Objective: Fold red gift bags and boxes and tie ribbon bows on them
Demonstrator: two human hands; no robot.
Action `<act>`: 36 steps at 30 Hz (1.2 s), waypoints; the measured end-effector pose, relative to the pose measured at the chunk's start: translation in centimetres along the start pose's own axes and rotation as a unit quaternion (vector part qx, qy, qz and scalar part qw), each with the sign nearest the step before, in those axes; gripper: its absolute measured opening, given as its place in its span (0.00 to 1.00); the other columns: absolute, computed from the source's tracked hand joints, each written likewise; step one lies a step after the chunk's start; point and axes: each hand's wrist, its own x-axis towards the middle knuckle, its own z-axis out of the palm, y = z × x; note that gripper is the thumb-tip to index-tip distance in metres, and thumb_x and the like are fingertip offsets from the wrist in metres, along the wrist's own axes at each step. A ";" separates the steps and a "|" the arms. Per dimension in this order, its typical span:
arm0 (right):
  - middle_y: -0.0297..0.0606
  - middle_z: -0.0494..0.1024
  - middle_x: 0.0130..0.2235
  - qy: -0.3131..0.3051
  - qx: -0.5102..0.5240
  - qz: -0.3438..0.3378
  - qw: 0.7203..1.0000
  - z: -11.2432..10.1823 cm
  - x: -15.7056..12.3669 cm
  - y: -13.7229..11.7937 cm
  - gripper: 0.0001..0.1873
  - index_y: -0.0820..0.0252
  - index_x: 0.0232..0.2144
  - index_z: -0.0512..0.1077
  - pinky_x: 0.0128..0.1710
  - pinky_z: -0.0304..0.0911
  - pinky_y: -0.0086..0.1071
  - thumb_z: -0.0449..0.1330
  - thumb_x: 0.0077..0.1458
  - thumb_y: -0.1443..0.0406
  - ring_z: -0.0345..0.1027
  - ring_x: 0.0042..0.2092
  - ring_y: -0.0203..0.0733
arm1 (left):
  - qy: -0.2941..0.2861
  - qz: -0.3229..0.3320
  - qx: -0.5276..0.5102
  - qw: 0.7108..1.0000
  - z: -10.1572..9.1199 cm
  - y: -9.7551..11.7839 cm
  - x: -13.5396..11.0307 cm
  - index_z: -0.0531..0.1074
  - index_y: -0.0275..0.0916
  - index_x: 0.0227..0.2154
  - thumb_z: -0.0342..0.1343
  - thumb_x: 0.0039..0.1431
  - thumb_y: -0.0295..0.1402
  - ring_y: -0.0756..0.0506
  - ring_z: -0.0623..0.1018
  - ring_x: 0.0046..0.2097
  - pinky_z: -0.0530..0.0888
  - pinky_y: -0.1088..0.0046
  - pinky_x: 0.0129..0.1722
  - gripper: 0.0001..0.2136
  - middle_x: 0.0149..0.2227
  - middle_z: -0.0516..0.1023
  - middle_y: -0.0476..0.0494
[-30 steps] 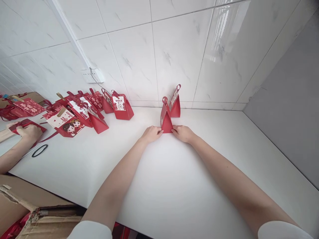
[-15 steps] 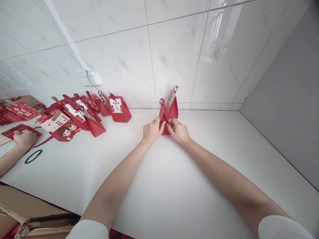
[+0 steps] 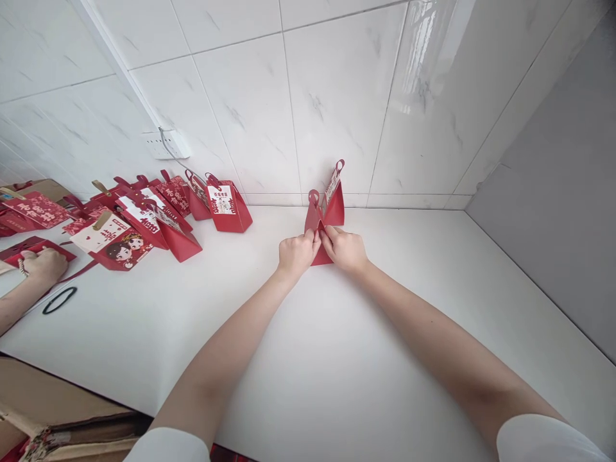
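In the head view a red paper gift box (image 3: 322, 258) with a ribbon loop on top stands on the white table, partly covered by my fingers. My left hand (image 3: 297, 252) pinches its near side from the left, and my right hand (image 3: 346, 249) pinches it from the right. The fingertips of both hands almost meet at the box's side fold. Right behind it stands a second red gift box (image 3: 337, 204) with a white printed card and a ribbon loop.
Several red gift boxes (image 3: 230, 217) with printed cards crowd the table's left side. A co-worker's hand (image 3: 45, 264) rests on a flat red box at far left, near a black ring (image 3: 59, 299). Behind are a tiled wall and a socket (image 3: 166, 145); a cardboard box (image 3: 43, 391) sits lower left.
My two hands have drawn closer together, pressing in the side of the gift box. The view has shifted slightly, and the co-worker's hand stays on the flat red box.
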 end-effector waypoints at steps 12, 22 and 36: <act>0.35 0.76 0.29 -0.084 0.024 -0.032 0.996 1.0 -1.1 2.1 0.20 0.57 0.34 0.67 0.26 0.48 0.30 0.39 0.67 0.58 0.66 0.28 0.38 | -0.054 0.032 0.013 0.998 2.1 -1.5 -0.6 0.75 0.35 0.39 0.31 0.68 0.40 0.41 0.79 0.32 0.63 0.69 0.29 0.26 0.29 0.79 0.35; 0.38 0.77 0.31 -0.146 -0.003 -0.033 0.989 1.6 -1.0 3.5 0.20 0.56 0.36 0.68 0.28 0.52 0.31 0.39 0.67 0.58 0.69 0.31 0.42 | -0.152 0.110 -0.016 0.982 2.5 -3.9 -0.5 0.74 0.37 0.36 0.36 0.67 0.42 0.41 0.78 0.33 0.66 0.69 0.32 0.23 0.29 0.78 0.39; 0.38 0.77 0.36 -0.156 -0.040 -0.060 0.985 2.3 -1.1 4.4 0.13 0.58 0.36 0.66 0.29 0.52 0.32 0.43 0.65 0.61 0.70 0.34 0.42 | -0.151 0.082 -0.042 0.984 3.4 -3.5 -0.9 0.74 0.39 0.34 0.42 0.63 0.37 0.41 0.77 0.33 0.67 0.68 0.32 0.15 0.30 0.78 0.41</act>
